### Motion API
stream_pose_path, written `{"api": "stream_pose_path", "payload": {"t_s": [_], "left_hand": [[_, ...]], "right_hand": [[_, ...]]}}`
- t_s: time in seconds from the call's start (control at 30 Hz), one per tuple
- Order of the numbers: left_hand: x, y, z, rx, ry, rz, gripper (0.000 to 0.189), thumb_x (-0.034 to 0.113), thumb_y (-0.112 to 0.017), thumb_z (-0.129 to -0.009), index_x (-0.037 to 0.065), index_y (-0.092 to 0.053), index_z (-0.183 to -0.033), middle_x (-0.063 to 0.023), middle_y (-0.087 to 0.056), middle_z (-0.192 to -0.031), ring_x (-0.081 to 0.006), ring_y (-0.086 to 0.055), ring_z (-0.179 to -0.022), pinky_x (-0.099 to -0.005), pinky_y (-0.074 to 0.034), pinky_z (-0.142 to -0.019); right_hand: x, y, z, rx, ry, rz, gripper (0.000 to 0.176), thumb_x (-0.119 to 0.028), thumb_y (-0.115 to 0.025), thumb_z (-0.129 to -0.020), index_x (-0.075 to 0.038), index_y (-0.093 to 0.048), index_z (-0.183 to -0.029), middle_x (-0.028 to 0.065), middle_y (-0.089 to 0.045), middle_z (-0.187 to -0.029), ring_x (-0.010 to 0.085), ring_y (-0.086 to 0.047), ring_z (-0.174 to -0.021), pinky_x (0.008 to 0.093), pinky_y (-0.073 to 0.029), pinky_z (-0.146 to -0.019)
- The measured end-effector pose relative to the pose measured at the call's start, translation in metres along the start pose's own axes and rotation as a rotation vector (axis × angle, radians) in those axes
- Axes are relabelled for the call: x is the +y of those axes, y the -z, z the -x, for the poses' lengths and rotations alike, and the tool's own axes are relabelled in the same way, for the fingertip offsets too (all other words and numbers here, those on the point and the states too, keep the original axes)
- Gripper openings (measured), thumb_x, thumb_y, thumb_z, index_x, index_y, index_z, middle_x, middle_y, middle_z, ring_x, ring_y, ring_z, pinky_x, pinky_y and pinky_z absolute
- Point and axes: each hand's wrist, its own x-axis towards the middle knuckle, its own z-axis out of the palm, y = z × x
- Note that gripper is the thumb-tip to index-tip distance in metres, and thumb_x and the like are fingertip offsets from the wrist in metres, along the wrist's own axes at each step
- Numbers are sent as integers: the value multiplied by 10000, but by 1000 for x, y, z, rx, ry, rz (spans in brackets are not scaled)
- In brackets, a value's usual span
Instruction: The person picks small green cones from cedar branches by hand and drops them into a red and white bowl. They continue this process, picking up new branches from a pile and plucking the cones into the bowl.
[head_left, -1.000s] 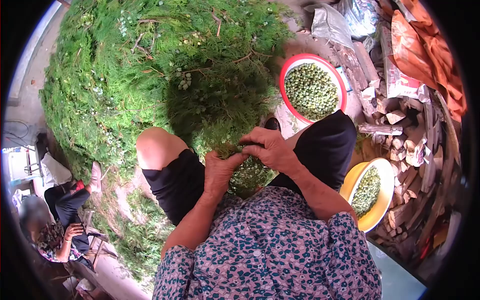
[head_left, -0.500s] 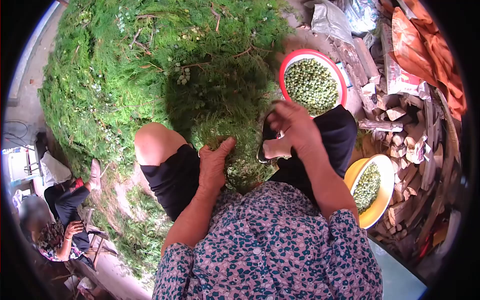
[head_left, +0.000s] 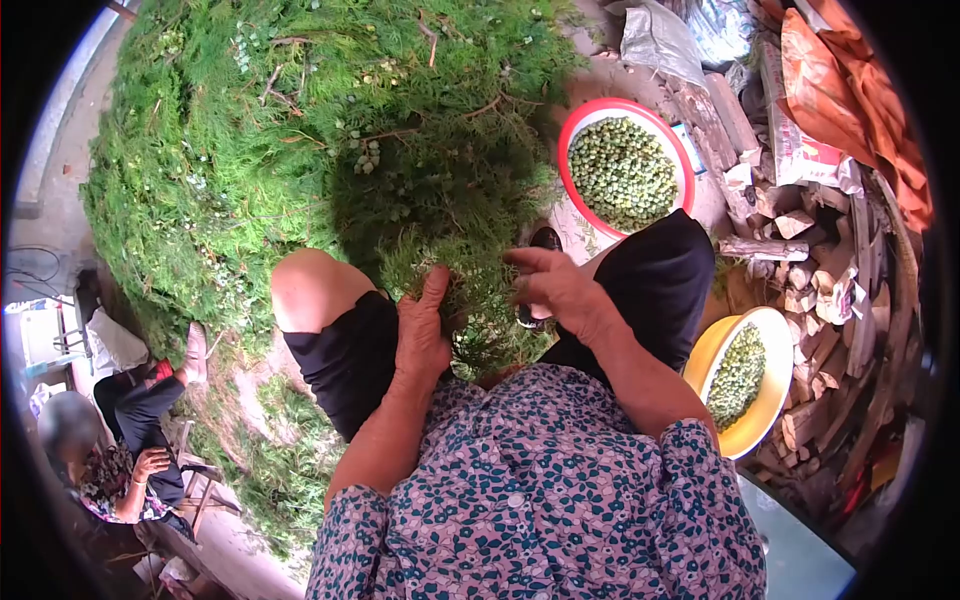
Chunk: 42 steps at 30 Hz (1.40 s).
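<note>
My left hand (head_left: pixel 422 325) is closed around a leafy evergreen sprig (head_left: pixel 490 285), thumb pointing up along it. The sprig's fine green foliage spreads between my knees. My right hand (head_left: pixel 568 295) is at the sprig's right edge, fingers apart and pointing left toward the foliage, with nothing visible in them. Just beyond both hands lies a large heap of cut evergreen branches (head_left: pixel 230 140), with clusters of pale green cones among the leaves. A white basin with a red rim (head_left: pixel 563 150), holding many small green cones (head_left: pixel 622 175), stands beyond my right knee.
A yellow basin (head_left: pixel 770 395) with more green cones sits right of my right thigh. Split firewood (head_left: pixel 800 270) is stacked along the right side, under an orange cloth (head_left: pixel 850 90). Another person (head_left: pixel 130 450) sits on a chair at the left. Loose greenery covers the ground there.
My right hand has moved down and left, from beside the red-rimmed basin to the sprig. My left hand stays in nearly the same place, its thumb now raised more upright.
</note>
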Motion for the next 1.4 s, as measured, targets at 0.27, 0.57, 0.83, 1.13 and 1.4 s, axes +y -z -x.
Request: {"api": "stream_pose_path", "payload": {"t_s": [0.27, 0.57, 0.83, 1.13, 1.4], "left_hand": [[-2, 7, 0, -41, -16, -33, 239, 258, -675, -792, 55, -595, -889, -11, -609, -837, -111, -570, -720, -263, -481, -624], [-8, 8, -4, 32, -104, -108, 160, 184, -674, -795, 42, -616, -841, 3, -602, -766, -85, -535, -656, -243, -444, -577], [-2, -4, 13, -20, -143, -376, 183, 181, -652, -816, 18, -627, -895, 11, -610, -764, -62, -514, -646, -228, -429, -570], [-4, -5, 12, -208, -261, -518, 238, 110, -665, -781, -4, -618, -985, -20, -642, -845, -74, -565, -717, -223, -469, -638], [2, 2, 5, -63, 261, -110, 267, 34, -657, -739, 9, -588, -996, -37, -626, -866, -135, -601, -726, -267, -496, -650]], "right_hand": [[3, -8, 1, -161, -33, -150, 537, 3, -626, -744, 1, -436, -1246, 55, -585, -1011, 122, -571, -869, 241, -467, -671], [-16, -21, 17, -206, 63, -36, 482, -22, -635, -752, -5, -478, -1208, 32, -591, -923, 84, -543, -729, 211, -430, -588], [-15, -39, 10, 37, 75, -4, 257, -93, -672, -768, 0, -542, -970, 16, -554, -699, 59, -506, -538, 194, -372, -436], [-12, -36, 1, 81, 29, 43, 213, -161, -676, -788, -9, -541, -854, 14, -536, -658, 53, -459, -453, 203, -312, -376], [1, -30, 3, 81, 92, 2, 231, -200, -565, -871, 15, -539, -953, 44, -559, -723, 114, -557, -513, 224, -435, -434]]}}
